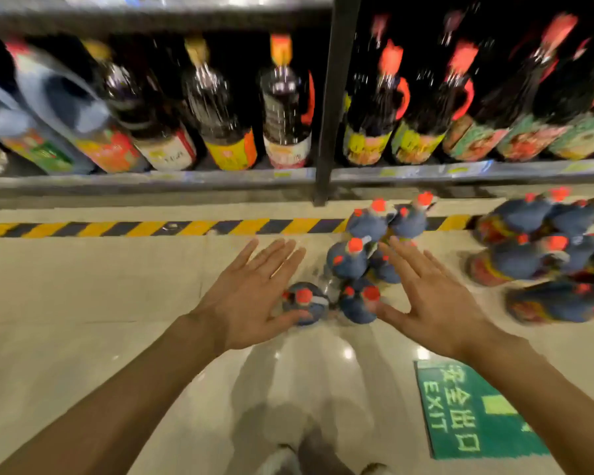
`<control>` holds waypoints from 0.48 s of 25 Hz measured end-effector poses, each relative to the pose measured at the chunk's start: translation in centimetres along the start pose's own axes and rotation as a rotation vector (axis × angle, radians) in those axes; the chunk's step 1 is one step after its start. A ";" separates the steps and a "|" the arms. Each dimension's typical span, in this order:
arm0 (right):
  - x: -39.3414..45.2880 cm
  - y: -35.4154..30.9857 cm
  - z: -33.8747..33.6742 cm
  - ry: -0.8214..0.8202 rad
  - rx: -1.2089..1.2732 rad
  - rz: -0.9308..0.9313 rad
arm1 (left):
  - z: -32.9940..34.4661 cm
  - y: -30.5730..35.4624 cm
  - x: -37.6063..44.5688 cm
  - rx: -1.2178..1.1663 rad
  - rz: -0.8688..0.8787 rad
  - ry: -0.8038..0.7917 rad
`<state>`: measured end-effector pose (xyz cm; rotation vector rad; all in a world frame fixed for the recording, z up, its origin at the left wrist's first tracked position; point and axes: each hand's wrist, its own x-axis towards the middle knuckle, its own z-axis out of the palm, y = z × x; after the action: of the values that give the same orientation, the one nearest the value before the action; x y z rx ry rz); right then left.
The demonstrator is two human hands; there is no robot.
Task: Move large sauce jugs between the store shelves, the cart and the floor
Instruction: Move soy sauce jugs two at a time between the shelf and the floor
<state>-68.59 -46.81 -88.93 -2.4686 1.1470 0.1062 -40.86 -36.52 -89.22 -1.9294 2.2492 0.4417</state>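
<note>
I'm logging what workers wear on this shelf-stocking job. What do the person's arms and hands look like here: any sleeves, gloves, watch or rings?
Both forearms are bare as far as the frame shows: no sleeves or cuffs in view. The left hand and right hand wear no gloves. No watch, wristband or ring is visible, though the image is somewhat blurred, so a thin ring could go unseen.

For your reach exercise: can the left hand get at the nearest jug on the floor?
Probably yes: the open left hand hovers right beside the nearest jug, and nothing lies between them.
</note>
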 end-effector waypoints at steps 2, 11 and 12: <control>0.5 1.5 5.0 0.067 0.022 -0.047 | 4.9 -0.8 1.1 -0.026 0.035 0.069; 1.4 3.6 12.1 0.263 0.476 0.019 | 12.7 -0.2 4.1 -0.685 -0.005 0.366; 1.6 3.6 12.1 0.295 0.490 0.021 | 12.7 -0.1 4.1 -0.719 -0.042 0.385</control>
<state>-68.99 -45.14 -101.56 -2.0745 1.1474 -0.4912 -42.51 -36.41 -102.49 -2.5746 2.4907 1.0771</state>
